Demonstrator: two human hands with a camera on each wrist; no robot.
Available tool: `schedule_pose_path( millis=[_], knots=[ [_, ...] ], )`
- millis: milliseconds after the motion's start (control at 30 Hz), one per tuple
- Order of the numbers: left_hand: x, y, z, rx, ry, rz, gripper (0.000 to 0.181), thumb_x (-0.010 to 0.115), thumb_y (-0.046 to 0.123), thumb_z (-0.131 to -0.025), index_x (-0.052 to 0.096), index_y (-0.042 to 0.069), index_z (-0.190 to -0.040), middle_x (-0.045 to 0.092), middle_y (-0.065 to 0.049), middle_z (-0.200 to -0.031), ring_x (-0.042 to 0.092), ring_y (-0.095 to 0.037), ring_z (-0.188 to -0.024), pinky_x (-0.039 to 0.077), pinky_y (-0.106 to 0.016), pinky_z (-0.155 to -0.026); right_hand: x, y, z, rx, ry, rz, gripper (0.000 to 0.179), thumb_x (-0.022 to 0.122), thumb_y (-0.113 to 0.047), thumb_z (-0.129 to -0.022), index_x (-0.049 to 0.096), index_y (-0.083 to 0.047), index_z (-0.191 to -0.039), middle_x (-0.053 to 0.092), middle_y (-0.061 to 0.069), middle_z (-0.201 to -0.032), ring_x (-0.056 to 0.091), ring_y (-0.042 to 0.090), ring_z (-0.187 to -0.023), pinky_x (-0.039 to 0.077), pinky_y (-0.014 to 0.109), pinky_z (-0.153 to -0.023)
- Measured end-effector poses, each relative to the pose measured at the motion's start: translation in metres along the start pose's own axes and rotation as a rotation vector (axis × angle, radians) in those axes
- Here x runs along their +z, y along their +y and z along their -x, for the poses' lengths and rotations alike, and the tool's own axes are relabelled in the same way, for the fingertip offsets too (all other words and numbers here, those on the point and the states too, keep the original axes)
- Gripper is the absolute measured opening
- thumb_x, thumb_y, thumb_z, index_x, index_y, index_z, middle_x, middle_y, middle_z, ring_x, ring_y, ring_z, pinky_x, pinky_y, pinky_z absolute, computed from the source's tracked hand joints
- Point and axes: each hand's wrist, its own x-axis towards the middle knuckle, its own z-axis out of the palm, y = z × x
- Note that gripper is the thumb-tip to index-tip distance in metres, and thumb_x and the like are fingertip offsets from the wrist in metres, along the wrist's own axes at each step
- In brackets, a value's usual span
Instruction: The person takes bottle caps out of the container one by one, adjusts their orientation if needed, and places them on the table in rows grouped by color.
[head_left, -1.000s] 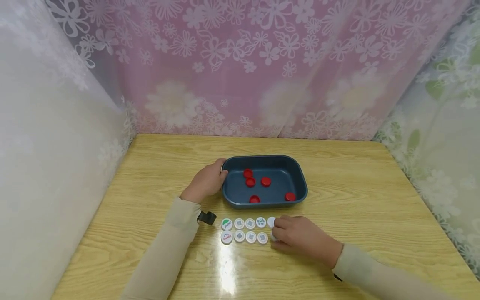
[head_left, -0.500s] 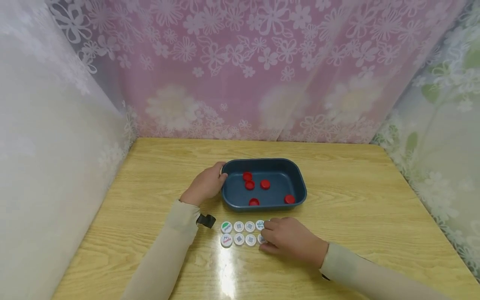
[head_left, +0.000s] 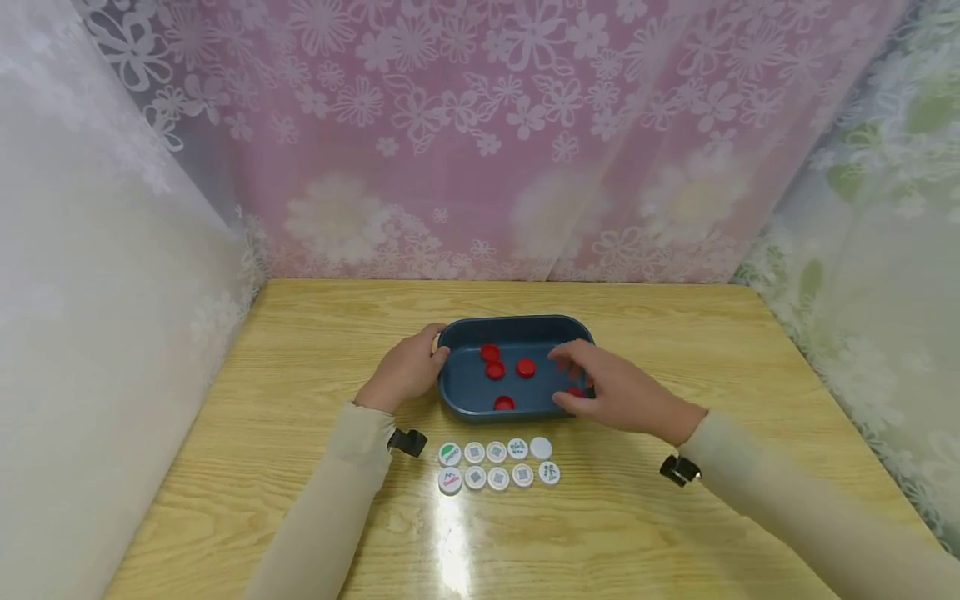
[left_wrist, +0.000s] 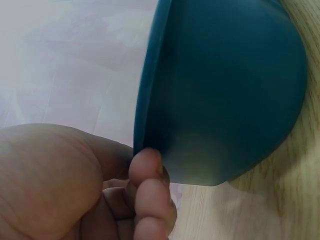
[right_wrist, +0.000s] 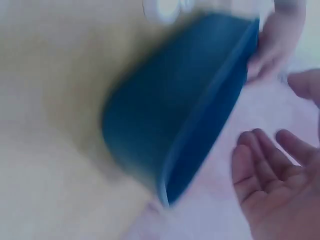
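A dark blue plastic basin (head_left: 468, 412) stands on the table with several red bottle caps (head_left: 526, 367) scattered inside. My left hand (head_left: 403, 371) grips its left end, with the thumb and fingers (left_wrist: 146, 165) on either side of the rim in the left wrist view. Above the basin's right part is my right hand (head_left: 618, 390), fingers spread and holding nothing. It partly covers a red cap (head_left: 574, 392) at the front right. In the right wrist view the empty palm (right_wrist: 280, 200) faces the basin's rim. White bottle caps (head_left: 498, 478) lie in two neat rows in front of the basin.
Pale wood-grain table (head_left: 675, 525) surrounds the basin and the rows. A pink floral curtain (head_left: 480, 208) hangs behind the back edge, with pale patterned sheets (head_left: 127, 292) at both sides. Some white caps carry printed marks; one (head_left: 541, 448) at the right end looks plain.
My right hand shifted left over the right end of the white rows, then lifted away, up and forward over the basin, uncovering those caps. The left hand keeps its grip on the rim.
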Motion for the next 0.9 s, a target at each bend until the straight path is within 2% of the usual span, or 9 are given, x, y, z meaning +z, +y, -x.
schedule_pose_path(
  millis=[67, 200, 333, 467, 600, 733, 833, 900],
  knots=[
    [-0.001, 0.0, 0.001, -0.007, -0.013, 0.014, 0.052, 0.047, 0.03, -0.111, 0.037, 0.015, -0.161, 0.068, -0.004, -0.087, 0.065, -0.017, -0.071, 0.051, -0.039, -0.076, -0.013, 0.008, -0.011, 0.035, -0.053, 0.087, 0.052, 0.077, -0.034, -0.095, 0.058, -0.012, -0.138, 0.064, 0.001, -0.125, 0.063, 0.016, -0.099, 0.055, 0.042, -0.085],
    [-0.004, 0.0, 0.001, -0.009, -0.009, 0.015, 0.053, 0.047, 0.029, -0.111, 0.037, 0.014, -0.16, 0.067, -0.003, -0.086, 0.065, -0.016, -0.07, 0.051, -0.038, -0.074, -0.03, 0.013, -0.039, 0.05, -0.246, 0.342, 0.051, 0.077, -0.04, -0.093, 0.063, -0.01, -0.132, 0.068, 0.006, -0.12, 0.065, 0.016, -0.093, 0.056, 0.043, -0.084],
    [-0.005, -0.001, 0.0, 0.004, -0.009, 0.007, 0.053, 0.048, 0.028, -0.111, 0.037, 0.012, -0.16, 0.068, -0.004, -0.088, 0.065, -0.016, -0.071, 0.051, -0.038, -0.075, -0.037, 0.008, -0.072, 0.103, -0.47, 0.458, 0.048, 0.077, -0.044, -0.092, 0.066, -0.009, -0.123, 0.07, 0.003, -0.107, 0.063, 0.015, -0.085, 0.055, 0.043, -0.081],
    [-0.003, -0.001, 0.0, 0.016, -0.008, -0.005, 0.052, 0.048, 0.028, -0.111, 0.038, 0.012, -0.159, 0.071, -0.008, -0.103, 0.066, -0.018, -0.081, 0.053, -0.04, -0.08, -0.028, 0.009, -0.098, 0.157, -0.632, 0.562, 0.043, 0.079, -0.046, -0.089, 0.071, -0.011, -0.112, 0.07, -0.001, -0.097, 0.063, 0.017, -0.08, 0.054, 0.04, -0.077],
    [-0.001, 0.001, 0.0, 0.022, -0.006, 0.007, 0.05, 0.048, 0.027, -0.111, 0.04, 0.011, -0.158, 0.071, -0.008, -0.104, 0.064, -0.02, -0.084, 0.051, -0.041, -0.086, -0.002, 0.021, -0.109, 0.195, -0.764, 0.69, 0.038, 0.081, -0.046, -0.082, 0.072, -0.015, -0.103, 0.068, -0.005, -0.091, 0.059, 0.015, -0.077, 0.052, 0.036, -0.071],
    [0.001, 0.001, 0.0, -0.005, -0.034, 0.061, 0.05, 0.047, 0.026, -0.111, 0.038, 0.013, -0.159, 0.069, -0.006, -0.081, 0.068, -0.02, -0.068, 0.052, -0.038, -0.081, 0.023, 0.028, -0.108, 0.147, -0.816, 0.768, 0.021, 0.078, -0.031, -0.086, 0.067, -0.014, -0.086, 0.06, -0.003, -0.079, 0.049, 0.015, -0.069, 0.046, 0.033, -0.062],
    [0.001, 0.001, 0.001, -0.018, -0.046, 0.08, 0.05, 0.046, 0.025, -0.112, 0.036, 0.014, -0.16, 0.066, -0.005, -0.073, 0.067, -0.02, -0.06, 0.053, -0.036, -0.073, 0.034, 0.025, -0.103, 0.056, -0.751, 0.808, 0.013, 0.074, -0.017, -0.092, 0.068, -0.01, -0.083, 0.062, 0.0, -0.075, 0.05, 0.015, -0.064, 0.052, 0.033, -0.061],
    [0.001, 0.0, 0.0, -0.009, -0.045, 0.076, 0.05, 0.045, 0.025, -0.112, 0.035, 0.013, -0.16, 0.066, -0.005, -0.075, 0.066, -0.018, -0.06, 0.052, -0.034, -0.07, 0.036, 0.021, -0.1, 0.03, -0.706, 0.825, 0.01, 0.071, -0.011, -0.095, 0.071, -0.009, -0.085, 0.067, 0.003, -0.077, 0.054, 0.016, -0.064, 0.057, 0.036, -0.064]
  ],
)
